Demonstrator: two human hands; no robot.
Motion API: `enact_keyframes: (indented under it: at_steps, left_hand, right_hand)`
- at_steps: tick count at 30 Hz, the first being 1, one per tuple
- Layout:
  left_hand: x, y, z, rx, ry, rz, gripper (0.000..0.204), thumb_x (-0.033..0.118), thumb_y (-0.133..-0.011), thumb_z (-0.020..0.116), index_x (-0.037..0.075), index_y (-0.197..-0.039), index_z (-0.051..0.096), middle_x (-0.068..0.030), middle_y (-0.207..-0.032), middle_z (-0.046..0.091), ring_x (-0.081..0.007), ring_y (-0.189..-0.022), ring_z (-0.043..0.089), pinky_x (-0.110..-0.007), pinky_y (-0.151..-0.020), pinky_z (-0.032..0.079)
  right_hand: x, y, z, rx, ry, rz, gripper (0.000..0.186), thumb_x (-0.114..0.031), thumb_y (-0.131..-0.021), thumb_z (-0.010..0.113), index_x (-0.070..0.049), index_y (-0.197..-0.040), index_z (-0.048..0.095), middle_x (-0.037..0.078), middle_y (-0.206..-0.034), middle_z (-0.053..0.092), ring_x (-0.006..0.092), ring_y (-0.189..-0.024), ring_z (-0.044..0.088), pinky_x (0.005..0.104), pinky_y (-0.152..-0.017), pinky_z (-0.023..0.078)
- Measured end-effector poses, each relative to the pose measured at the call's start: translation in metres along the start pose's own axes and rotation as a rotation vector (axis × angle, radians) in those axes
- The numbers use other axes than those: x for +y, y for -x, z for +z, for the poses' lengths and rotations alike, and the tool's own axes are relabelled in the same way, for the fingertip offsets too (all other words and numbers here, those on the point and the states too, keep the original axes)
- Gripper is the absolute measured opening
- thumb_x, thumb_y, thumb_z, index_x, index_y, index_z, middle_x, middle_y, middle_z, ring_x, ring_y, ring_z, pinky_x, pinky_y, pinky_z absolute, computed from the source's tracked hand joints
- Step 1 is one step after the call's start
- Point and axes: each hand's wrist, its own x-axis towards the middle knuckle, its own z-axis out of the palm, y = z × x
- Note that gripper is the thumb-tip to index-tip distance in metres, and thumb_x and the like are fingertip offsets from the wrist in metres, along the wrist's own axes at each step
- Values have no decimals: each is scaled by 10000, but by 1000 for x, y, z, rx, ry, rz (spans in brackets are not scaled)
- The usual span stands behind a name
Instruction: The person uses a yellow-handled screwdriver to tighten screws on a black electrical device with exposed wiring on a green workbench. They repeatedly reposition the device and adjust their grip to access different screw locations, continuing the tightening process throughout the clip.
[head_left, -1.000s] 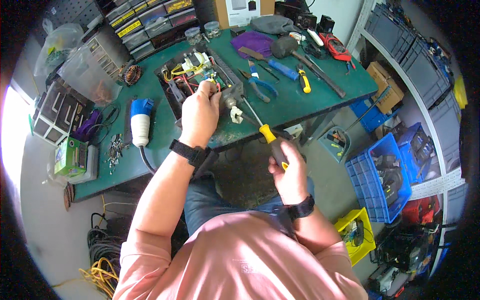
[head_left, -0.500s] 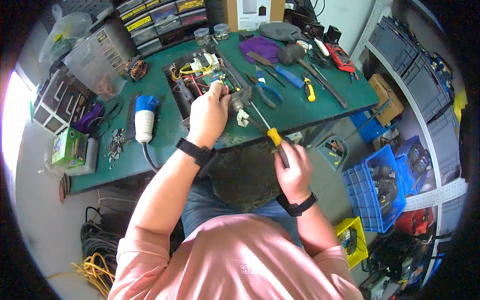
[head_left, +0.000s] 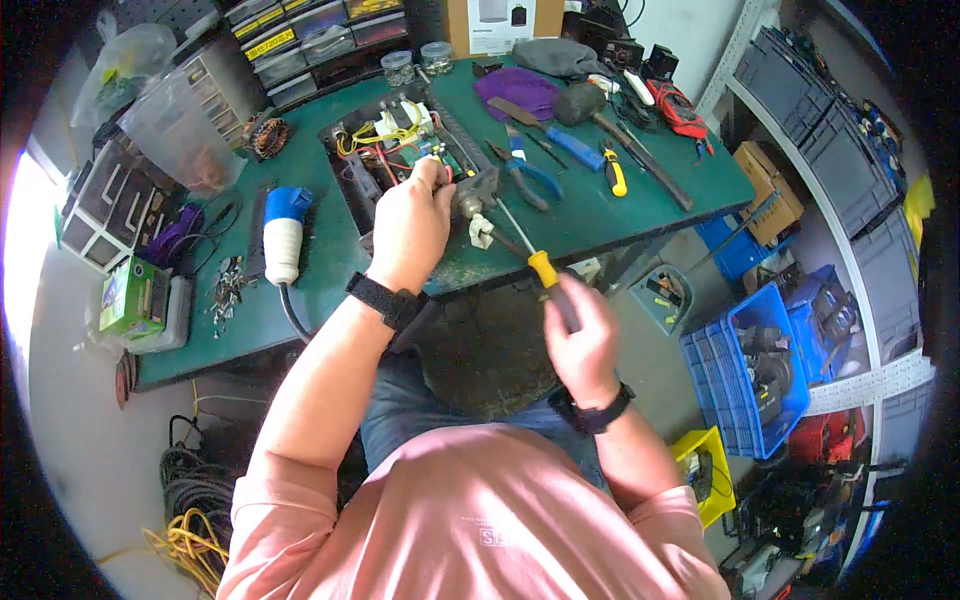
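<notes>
A screwdriver with a yellow and black handle is gripped in my right hand, fingers wrapped round the handle. Its metal shaft slants up and left, and the tip lies by the near right corner of an open black housing. Inside that housing are a green circuit board and red and yellow wires. My left hand reaches over the near wall with thumb and fingers pinched together at the board; what they hold is hidden. Below the corner, a metal fitting and a white piece stick out.
Pliers, a blue-handled file and a hammer lie to the right on the green bench. A blue and white plug with its cable and loose screws are at left. Blue crates stand on the floor.
My right hand has turned slightly on the screwdriver handle and looks blurred. The left hand keeps its pinch inside the housing. The whole view has shifted a little.
</notes>
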Motion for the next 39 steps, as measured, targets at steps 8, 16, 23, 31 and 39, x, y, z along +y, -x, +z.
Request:
enact_keyframes:
  at_steps: [8, 16, 23, 31, 39]
  left_hand:
    - [-1, 1, 0, -3, -12, -5, 153, 125, -851, 671, 24, -888, 562, -195, -787, 658, -381, -750, 650, -422, -644, 501]
    - [-1, -1, -1, 12, 23, 21, 153, 123, -853, 662, 20, -882, 553, -200, -746, 639, -386, -724, 637, -435, -616, 486]
    - [-4, 1, 1, 2, 33, -2, 154, 142, -860, 655, 29, -904, 560, -213, -759, 643, -391, -733, 644, -441, -628, 496]
    - [-4, 2, 2, 9, 24, 38, 151, 127, -856, 657, 32, -923, 560, -206, -758, 644, -397, -738, 640, -455, -635, 493]
    - [-7, 4, 1, 16, 31, 21, 153, 131, -855, 659, 35, -923, 560, -201, -748, 643, -391, -725, 641, -454, -629, 493]
  right_hand:
    - [-1, -5, -7, 118, -1302, 1341, 357, -405, -941, 558, -74, -1073, 574, 26, -800, 565, 125, -605, 496, 240, -493, 382]
    - [6, 1, -2, -76, -329, 459, 218, -166, -877, 673, -45, -1045, 604, 77, -829, 621, 197, -684, 595, 316, -555, 454]
    - [5, -6, -7, 111, -877, 982, 292, -251, -881, 664, -74, -1091, 564, 41, -887, 582, 151, -692, 547, 289, -575, 458]
    - [10, -4, -12, -108, -629, 752, 186, -189, -879, 653, -48, -976, 581, 66, -840, 606, 192, -729, 577, 319, -632, 471]
    - [-7, -3, -5, 109, -1152, 1297, 339, -371, -961, 556, -52, -1078, 563, 54, -824, 577, 124, -634, 527, 236, -490, 417]
